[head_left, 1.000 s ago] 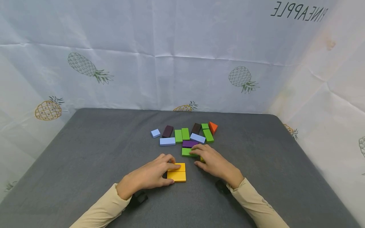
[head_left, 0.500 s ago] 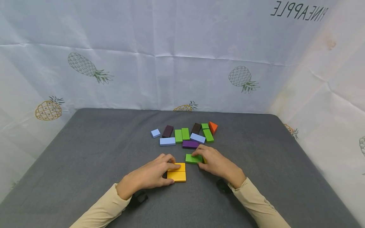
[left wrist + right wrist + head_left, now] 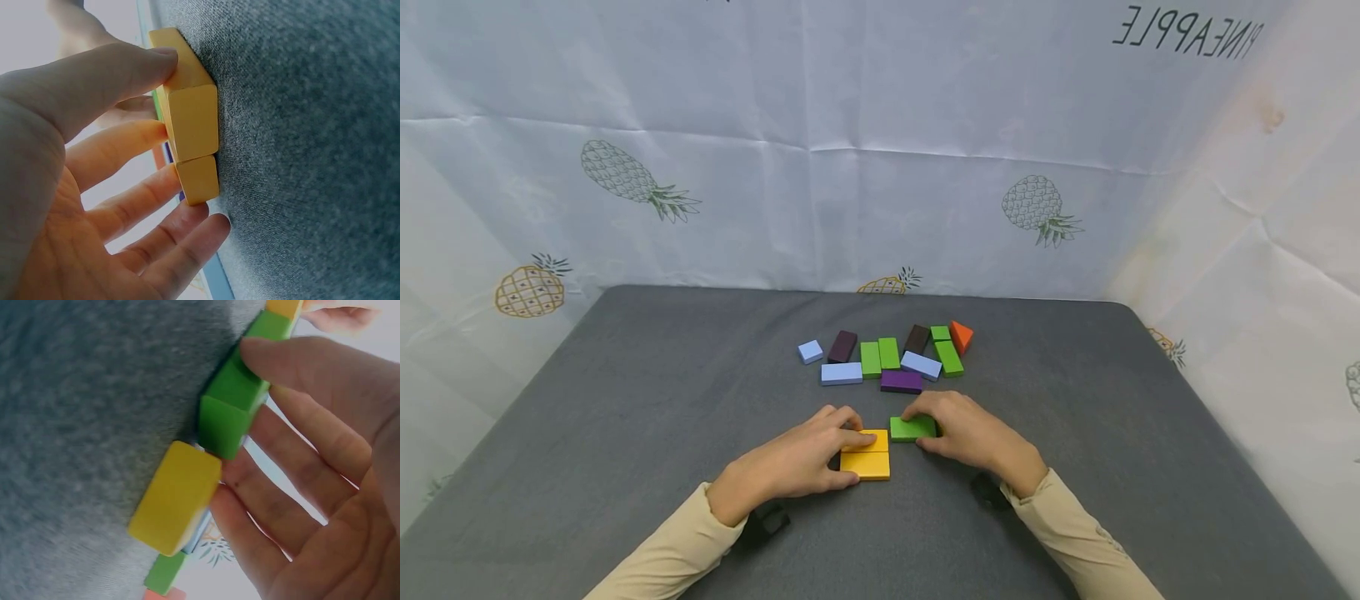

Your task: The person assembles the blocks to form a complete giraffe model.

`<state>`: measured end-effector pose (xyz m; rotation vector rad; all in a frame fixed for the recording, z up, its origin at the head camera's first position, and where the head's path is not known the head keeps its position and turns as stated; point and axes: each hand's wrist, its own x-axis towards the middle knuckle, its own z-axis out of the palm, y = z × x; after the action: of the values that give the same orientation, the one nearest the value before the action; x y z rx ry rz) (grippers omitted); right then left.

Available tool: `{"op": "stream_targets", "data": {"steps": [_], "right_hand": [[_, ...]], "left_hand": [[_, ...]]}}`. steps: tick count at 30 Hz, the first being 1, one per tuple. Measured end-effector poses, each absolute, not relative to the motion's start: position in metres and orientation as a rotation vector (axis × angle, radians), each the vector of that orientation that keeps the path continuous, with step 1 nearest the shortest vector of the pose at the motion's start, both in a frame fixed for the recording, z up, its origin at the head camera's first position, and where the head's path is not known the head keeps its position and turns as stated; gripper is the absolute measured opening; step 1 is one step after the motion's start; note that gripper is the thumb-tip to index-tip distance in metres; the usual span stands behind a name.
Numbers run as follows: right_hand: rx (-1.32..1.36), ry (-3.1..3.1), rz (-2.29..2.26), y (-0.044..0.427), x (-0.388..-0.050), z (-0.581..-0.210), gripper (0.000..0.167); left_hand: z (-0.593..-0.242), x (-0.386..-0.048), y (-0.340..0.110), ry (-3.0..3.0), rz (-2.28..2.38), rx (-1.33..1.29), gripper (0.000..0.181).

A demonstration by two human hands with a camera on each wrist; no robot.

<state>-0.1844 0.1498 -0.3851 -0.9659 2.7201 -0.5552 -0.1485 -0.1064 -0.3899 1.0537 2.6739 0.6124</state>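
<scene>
My left hand (image 3: 805, 454) holds two flat yellow blocks (image 3: 867, 467) that lie long side to long side on the table. In the left wrist view the thumb presses on the nearer block (image 3: 195, 122), while fingertips rest on top and behind the farther block (image 3: 199, 180). To the right, my right hand (image 3: 973, 429) pinches a green block (image 3: 912, 430) between thumb and fingers, its left end close to the yellow pair. Another yellow block (image 3: 176, 499) stands beside the right fingers in the right wrist view; in the head view the hand hides it.
Farther back on the grey table (image 3: 700, 375) lie a purple block (image 3: 901, 382), light blue blocks (image 3: 842, 373), dark brown blocks (image 3: 842, 347), green blocks (image 3: 870, 360) and an orange triangular block (image 3: 961, 337). A pineapple-print cloth (image 3: 850, 217) hangs behind the table.
My right hand has drawn the green block away from the purple one, toward me and slightly right, level with the upper yellow block. The left hand and its yellow blocks stay put.
</scene>
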Motion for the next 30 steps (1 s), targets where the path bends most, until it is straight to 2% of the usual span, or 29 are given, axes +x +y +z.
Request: {"op": "stream_targets", "data": {"steps": [30], "right_hand": [[-1.012, 2.473, -0.598, 0.1468, -0.1748, -0.3753, 0.032]], "left_hand": [[-0.3916, -0.1533, -0.1123, 2.642, 0.644, 1.064, 0.044]]}}
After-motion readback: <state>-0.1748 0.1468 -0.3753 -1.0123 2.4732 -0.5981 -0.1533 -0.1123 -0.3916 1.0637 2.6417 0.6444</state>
